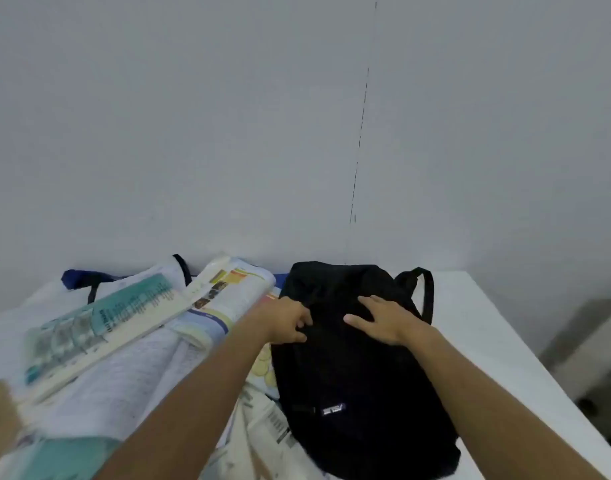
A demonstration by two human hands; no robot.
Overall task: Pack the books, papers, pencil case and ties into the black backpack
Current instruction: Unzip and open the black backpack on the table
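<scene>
Here your left hand pinched the backpack, lower centre of frame; your right hand lay flat on it, fingers spread. Books lay left. Seemingly the opening step: next, unzip it.

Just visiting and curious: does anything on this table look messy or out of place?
Yes. Left of the black backpack, books and papers lie in a loose heap: a teal book slants across the others, and some sheets run under the backpack. Nothing looks spilled or torn.
</scene>
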